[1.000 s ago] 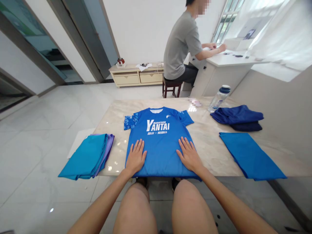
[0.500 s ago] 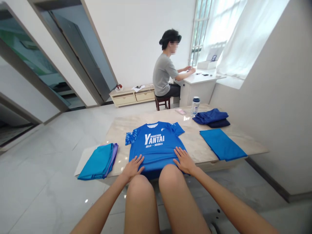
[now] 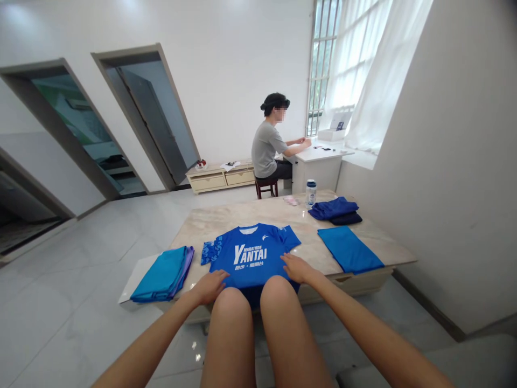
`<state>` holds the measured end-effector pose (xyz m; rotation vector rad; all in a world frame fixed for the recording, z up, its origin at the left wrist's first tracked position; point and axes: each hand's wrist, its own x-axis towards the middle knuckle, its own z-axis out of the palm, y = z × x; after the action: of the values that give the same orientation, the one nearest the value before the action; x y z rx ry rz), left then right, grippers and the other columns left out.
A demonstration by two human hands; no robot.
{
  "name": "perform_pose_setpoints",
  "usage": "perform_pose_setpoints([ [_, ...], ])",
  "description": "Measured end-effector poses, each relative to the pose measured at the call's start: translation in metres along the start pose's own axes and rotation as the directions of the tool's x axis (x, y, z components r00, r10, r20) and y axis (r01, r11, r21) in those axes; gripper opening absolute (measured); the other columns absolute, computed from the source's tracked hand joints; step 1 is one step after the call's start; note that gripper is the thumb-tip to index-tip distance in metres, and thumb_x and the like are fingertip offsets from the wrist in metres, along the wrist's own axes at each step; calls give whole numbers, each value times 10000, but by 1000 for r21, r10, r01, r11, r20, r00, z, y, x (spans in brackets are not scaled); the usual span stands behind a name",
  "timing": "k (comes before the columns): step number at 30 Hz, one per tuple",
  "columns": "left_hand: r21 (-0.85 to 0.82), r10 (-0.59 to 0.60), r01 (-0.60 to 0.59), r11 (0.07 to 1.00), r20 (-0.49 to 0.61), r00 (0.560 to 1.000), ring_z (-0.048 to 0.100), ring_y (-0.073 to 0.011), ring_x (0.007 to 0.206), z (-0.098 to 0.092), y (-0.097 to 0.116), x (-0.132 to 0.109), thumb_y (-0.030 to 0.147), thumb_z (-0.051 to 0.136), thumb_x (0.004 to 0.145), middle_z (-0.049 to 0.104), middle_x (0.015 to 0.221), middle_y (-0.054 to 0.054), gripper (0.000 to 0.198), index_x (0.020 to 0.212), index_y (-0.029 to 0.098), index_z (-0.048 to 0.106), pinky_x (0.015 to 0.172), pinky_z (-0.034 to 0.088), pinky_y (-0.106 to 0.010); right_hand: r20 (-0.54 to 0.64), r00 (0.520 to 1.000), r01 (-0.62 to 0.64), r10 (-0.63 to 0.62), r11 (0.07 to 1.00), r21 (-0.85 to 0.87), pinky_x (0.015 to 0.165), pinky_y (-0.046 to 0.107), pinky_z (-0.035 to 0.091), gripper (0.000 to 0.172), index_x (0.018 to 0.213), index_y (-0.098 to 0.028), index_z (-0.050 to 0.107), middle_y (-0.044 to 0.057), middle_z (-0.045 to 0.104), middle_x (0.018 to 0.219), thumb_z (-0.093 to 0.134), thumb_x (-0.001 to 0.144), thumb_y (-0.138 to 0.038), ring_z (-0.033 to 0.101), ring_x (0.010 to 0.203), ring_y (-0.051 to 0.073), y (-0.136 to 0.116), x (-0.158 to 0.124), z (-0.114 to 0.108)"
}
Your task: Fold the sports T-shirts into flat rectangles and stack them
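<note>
You have a bright blue short-sleeved T-shirt (image 3: 252, 261) of smooth, thin fabric in front of you, with white "MARATHON YANTAI" lettering, a pale neckline and a wavy light-blue pattern on its left-side sleeve. It lies face up at the middle of the table's near edge, collar toward the far edge; your bare knees (image 3: 254, 310) partly hide its lower end.

At the near left corner sits a soft teal folded stack of cloth (image 3: 159, 275) with a lilac layer showing at its side. Toward the near right corner lies a flat, mid-blue cloth folded into a rectangle (image 3: 349, 249). Near the far right corner, a crumpled royal-blue garment (image 3: 333, 209) rests on a darker navy one, beside a clear bottle with a dark blue cap (image 3: 311, 194).

The table (image 3: 226, 211) has a glossy, cream marble-look top. Beyond its far edge, a person in a grey top (image 3: 266, 148) sits on a dark wooden stool at a white desk (image 3: 319, 161).

Your forearms reach in either side of your knees. Your left hand (image 3: 212, 285) meets the shirt's lower left side, your right hand (image 3: 297, 268) its lower right. Fingers look close together on both; you cannot tell whether they pinch fabric.
</note>
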<state>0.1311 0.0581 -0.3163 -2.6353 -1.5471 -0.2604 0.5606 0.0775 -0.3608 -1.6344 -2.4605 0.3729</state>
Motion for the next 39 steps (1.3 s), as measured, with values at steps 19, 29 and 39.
perform_pose_setpoints([
  [19, -62, -226, 227, 972, 28, 974, 292, -325, 1695, 92, 6, 55, 485, 294, 1148, 376, 1792, -134, 701, 1761, 147, 330, 1396, 187, -606, -201, 973, -118, 116, 993, 0, 1395, 568, 163, 696, 1795, -187, 273, 92, 192, 1853, 307, 1160, -470, 168, 1727, 313, 9, 38, 49],
  [29, -50, -296, 310, 949, 192, 936, 515, -417, 1558, 42, 51, 19, 365, 494, 1059, 559, 1643, -228, 561, 1552, 130, 624, 1299, 332, -686, -41, 984, -176, 174, 983, -43, 1344, 579, 295, 657, 1708, -122, 457, 161, 312, 1806, 404, 1108, -386, 289, 1689, 351, -8, -22, 42],
  [39, -516, -429, 318, 795, -110, 896, 540, -324, 1553, -67, 148, -123, 533, 445, 1115, 510, 1715, -144, 684, 1716, 209, 412, 1271, 484, -511, -79, 961, -257, 264, 962, 89, 1117, 409, 524, 414, 1332, -131, 776, 182, 772, 1370, 502, 1048, -256, 712, 1305, 315, 20, -73, -32],
])
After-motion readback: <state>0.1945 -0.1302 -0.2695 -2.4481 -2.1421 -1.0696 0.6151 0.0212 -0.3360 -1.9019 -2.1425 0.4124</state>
